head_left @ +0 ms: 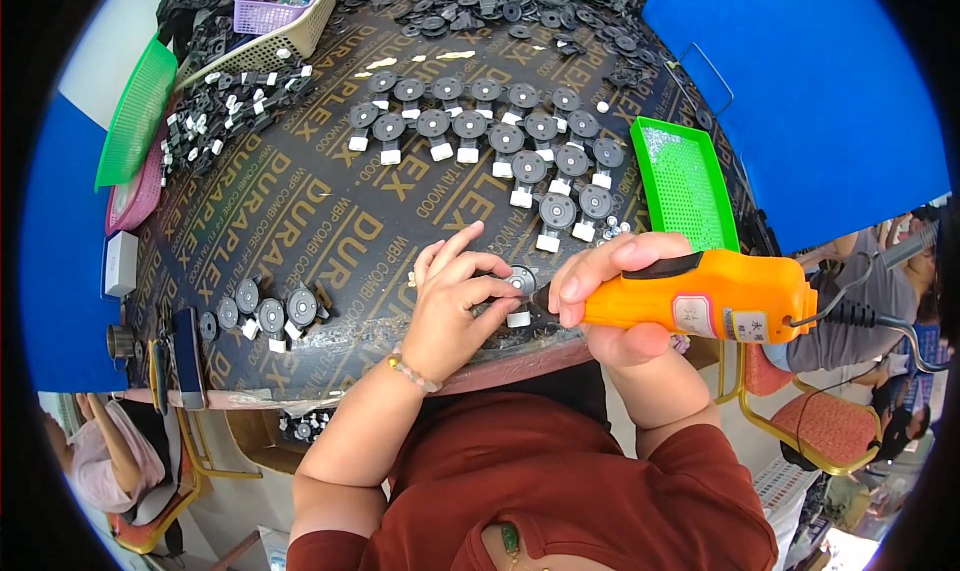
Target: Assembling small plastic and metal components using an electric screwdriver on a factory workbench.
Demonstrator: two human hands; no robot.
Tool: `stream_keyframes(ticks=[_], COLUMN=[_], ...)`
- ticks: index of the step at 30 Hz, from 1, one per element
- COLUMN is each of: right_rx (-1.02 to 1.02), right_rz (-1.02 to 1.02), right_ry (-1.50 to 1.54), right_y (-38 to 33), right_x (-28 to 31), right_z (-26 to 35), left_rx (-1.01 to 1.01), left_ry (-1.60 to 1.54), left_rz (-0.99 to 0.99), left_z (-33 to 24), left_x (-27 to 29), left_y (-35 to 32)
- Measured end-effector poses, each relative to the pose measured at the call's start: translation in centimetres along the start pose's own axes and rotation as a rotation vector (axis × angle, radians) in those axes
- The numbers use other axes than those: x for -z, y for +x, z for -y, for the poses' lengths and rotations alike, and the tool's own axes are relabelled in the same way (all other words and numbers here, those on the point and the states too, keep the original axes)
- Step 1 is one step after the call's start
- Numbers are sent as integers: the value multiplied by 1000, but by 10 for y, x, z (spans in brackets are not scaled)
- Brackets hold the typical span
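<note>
My right hand [622,289] is wrapped round an orange electric screwdriver [690,296] with a corded end. The driver lies almost level, its dark tip pointing left at a small black disc-shaped part [519,280] with a white block [518,320] below it. My left hand [461,288] pinches this part near the table's front edge, thumb and forefinger at its left side. Whether the tip touches the part is hidden by my fingers. Beyond my hands, several similar assemblies [469,125] of black discs with white blocks stand in staggered rows. A smaller group [270,316] sits at the left.
A green tray [732,226] lies right of the rows, small shiny pieces [612,233] beside it. Loose black discs [450,11] are heaped at the back. Black and white parts [220,121] pile up left, near a cream basket [283,41]. A phone-like dark slab [188,356] lies front left.
</note>
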State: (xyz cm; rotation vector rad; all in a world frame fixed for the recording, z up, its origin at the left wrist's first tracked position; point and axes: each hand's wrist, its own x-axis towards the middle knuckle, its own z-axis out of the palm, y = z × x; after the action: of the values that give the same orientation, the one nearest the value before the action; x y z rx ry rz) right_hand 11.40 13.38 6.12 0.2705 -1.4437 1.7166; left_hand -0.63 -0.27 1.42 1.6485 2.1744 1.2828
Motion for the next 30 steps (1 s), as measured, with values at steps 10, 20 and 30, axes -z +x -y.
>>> stream_keyframes(ticks=[10,20,30], right_rx=[-40,-166,-209], right_rz=[-9,-4,70], right_ry=[-63,76,39], right_y=[-4,-2,3], right_x=[-2,2,-7], right_z=[-3,-9,-19], left_rx=[32,52,37], left_ry=[21,147,133], left_rz=[22,104,75], left_z=[-3,2,1], left_x=[-1,-6,-6], left_y=[0,0,2])
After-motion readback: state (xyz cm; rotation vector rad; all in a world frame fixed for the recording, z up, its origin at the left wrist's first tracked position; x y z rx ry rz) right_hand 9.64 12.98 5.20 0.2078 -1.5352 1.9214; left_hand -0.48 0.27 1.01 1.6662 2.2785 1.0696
